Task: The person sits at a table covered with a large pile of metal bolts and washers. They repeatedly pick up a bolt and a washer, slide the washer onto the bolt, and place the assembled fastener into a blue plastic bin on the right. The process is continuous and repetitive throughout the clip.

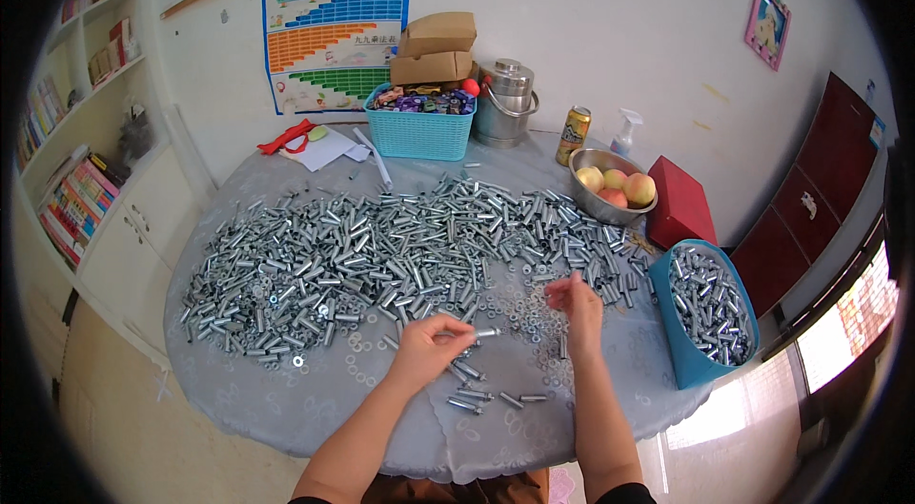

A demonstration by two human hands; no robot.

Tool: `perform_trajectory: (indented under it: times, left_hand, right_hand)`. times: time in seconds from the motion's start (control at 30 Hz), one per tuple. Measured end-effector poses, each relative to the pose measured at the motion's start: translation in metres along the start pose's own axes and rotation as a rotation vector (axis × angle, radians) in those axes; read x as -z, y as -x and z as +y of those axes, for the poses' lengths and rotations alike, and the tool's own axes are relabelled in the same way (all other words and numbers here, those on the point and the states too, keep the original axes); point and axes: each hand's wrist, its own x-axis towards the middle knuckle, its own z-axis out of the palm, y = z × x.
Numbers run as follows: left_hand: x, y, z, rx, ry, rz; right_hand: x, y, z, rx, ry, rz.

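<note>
Silvery metal bolt (484, 333), at lower centre, is pinched in the left hand (427, 351) fingertips, shank outward for access. Right hand (577, 302) fingers pinch together above flat metal washers (534, 313); blue bin (710, 313) at right collects pieces.

A short silver bolt (484, 333) lies level, pinched at one end by the left hand (429, 351); the right hand (577, 299) hovers over scattered washers (534, 313) on the worktop (286, 409).
</note>
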Motion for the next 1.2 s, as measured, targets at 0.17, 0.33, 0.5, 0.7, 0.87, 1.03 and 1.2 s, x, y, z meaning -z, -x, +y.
perform_trajectory:
  times: [0.17,0.33,0.5,0.7,0.87,1.03,1.2]
  left_hand:
    - [-0.01,0.005,-0.006,-0.429,-0.499,-0.155]
    - [-0.016,0.004,-0.003,-0.47,-0.597,-0.257]
    - [-0.008,0.002,-0.003,-0.538,-0.595,-0.28]
    - [0.011,-0.008,0.0,-0.42,-0.525,0.176]
    - [0.04,-0.016,-0.009,-0.194,-0.443,0.513]
    - [0.024,-0.021,-0.011,-0.359,-0.673,0.329]
    - [0.011,-0.022,-0.004,-0.405,-0.776,0.164]
  right_hand:
    - [0.034,-0.021,0.006,-0.003,-0.009,0.178]
    - [0.051,-0.021,0.022,-0.042,0.418,0.022]
    - [0.044,0.001,-0.018,-0.182,1.067,-0.162]
    - [0.052,0.005,-0.01,-0.218,1.131,-0.383]
    - [0.029,0.006,-0.005,-0.082,1.019,-0.27]
    - [0.003,0.004,0.006,0.058,0.687,-0.086]
    - [-0.003,0.006,0.01,0.123,0.604,-0.025]
